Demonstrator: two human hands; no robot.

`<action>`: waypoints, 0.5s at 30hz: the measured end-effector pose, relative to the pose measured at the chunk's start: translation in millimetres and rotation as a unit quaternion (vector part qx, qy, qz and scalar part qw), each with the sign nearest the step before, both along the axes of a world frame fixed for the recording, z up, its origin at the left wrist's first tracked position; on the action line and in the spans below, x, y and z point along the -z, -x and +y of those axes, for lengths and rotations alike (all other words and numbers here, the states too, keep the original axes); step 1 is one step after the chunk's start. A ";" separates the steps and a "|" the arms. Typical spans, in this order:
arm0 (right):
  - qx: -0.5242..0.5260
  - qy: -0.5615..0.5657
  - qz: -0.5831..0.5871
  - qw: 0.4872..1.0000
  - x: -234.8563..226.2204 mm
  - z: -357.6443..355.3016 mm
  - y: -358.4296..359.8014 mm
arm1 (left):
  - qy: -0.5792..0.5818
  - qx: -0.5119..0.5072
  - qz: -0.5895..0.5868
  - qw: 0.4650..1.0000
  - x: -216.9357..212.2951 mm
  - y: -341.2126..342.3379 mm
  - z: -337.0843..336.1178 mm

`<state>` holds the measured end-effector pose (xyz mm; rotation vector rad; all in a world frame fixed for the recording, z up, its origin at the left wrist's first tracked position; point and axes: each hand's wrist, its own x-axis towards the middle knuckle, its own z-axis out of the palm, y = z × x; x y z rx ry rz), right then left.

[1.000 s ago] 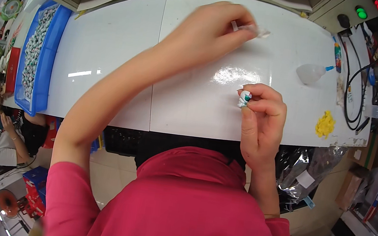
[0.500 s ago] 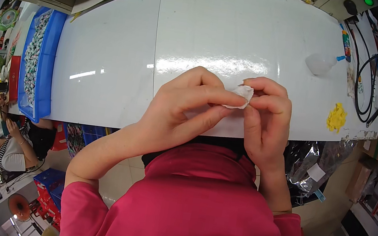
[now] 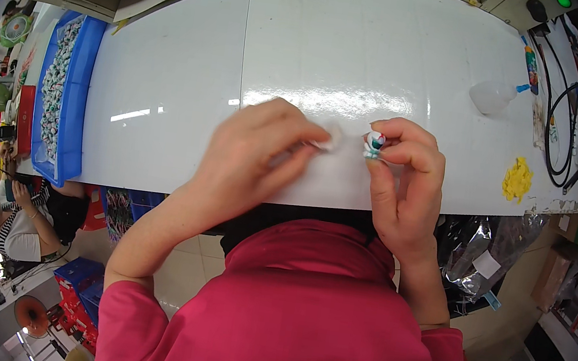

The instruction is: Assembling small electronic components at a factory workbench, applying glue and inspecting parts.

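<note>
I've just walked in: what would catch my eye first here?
Probably the bright pink-red shirt filling the lower middle, then the tiny white-and-green figurine pinched in the person's right grip above the white tabletop. Just left of it, the left grip holds a blurred white scrap. The bold blue tray of small pieces at far left and the yellow clump at right also stand out.

The right hand pinches a small white-and-green figurine; the blurred left hand holds a white scrap just beside; a yellow lump lies on the bench.
</note>
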<state>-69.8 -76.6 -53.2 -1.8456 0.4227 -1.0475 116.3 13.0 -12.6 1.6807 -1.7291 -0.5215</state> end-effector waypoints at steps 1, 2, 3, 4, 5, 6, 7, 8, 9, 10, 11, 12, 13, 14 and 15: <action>-0.006 -0.014 -0.008 1.000 0.3 0.4 -0.3 | 0.034 -0.012 -0.031 0.999 1.5 -6.3 0.3; -0.005 -0.015 -0.008 1.000 0.4 0.4 0.1 | 0.008 -0.063 0.008 0.998 -0.8 -8.1 2.3; -0.004 -0.012 -0.008 1.000 0.3 -0.1 0.3 | 0.039 -0.088 0.002 0.995 -4.6 -6.2 0.9; -0.002 -0.010 -0.009 1.000 0.5 -0.1 0.8 | 0.070 -0.112 -0.004 0.991 -8.6 -3.8 -0.7; -0.002 -0.010 -0.010 1.000 0.8 0.1 0.1 | 0.078 -0.112 -0.002 0.991 -12.4 -2.0 1.6; 0.001 -0.012 -0.019 1.000 1.5 0.6 -0.3 | 0.077 -0.112 -0.003 0.991 -10.9 -0.5 4.1; 0.004 -0.013 -0.027 1.000 1.8 0.7 -0.6 | 0.103 -0.082 0.034 0.991 -6.5 1.1 6.7; 0.002 -0.013 -0.027 1.000 1.2 1.0 -0.8 | 0.127 -0.053 0.070 0.988 -3.5 3.6 10.1; 0.000 -0.011 -0.024 1.000 0.3 1.0 -0.8 | 0.112 -0.031 0.078 0.990 -2.9 7.6 12.3; -0.002 -0.008 -0.020 1.000 -0.4 1.2 -0.6 | 0.084 -0.027 0.119 0.989 -2.4 14.5 12.2; -0.005 -0.007 -0.019 1.000 -1.9 1.4 -0.2 | 0.056 -0.026 0.158 0.985 -2.1 22.9 10.6; -0.008 -0.009 -0.019 1.000 -1.5 1.4 0.0 | 0.066 -0.059 0.228 0.970 5.4 31.3 8.1; -0.012 -0.011 -0.019 1.000 -1.2 1.4 -0.4 | 0.068 -0.062 0.227 0.969 9.1 36.9 6.5; -0.012 -0.010 -0.018 1.000 -1.3 1.6 -0.5 | 0.051 -0.065 0.323 0.943 11.8 41.9 4.9; -0.013 -0.012 -0.019 1.000 -1.6 1.7 -0.7 | 0.033 -0.067 0.416 0.906 14.0 44.2 4.8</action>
